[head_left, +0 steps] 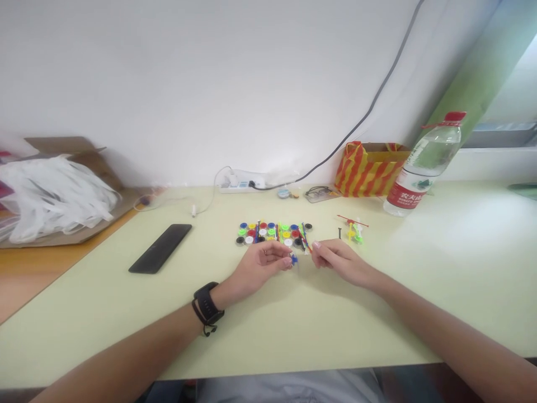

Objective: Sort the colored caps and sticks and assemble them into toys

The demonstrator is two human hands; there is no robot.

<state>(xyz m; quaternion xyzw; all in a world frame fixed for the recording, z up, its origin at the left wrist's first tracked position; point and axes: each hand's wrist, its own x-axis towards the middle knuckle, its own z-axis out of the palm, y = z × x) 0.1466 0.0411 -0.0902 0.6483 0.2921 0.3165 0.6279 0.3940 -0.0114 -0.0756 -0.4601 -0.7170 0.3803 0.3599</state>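
Note:
My left hand [266, 262] is closed in a pinch on a small blue plastic piece [294, 259], just above the table. Facing it, my right hand [342, 261] has its thumb and fingers pressed together. A thin red stick [309, 244] reaches to its fingertips, but whether they grip it is unclear. Beyond both hands lie rows of small round discs [263, 225] in several colours, with bundles of thin coloured sticks [277, 232] among them. To the right are small red, yellow, green and white plastic parts [356, 230] and a short black stick [339, 233].
A black phone-like slab [160, 248] lies at left, near an open cardboard box of white strips [59, 196]. Along the wall are a power strip [241, 183] with cables, a striped bag [369, 170] and a tall water bottle [423, 165] with a red cap.

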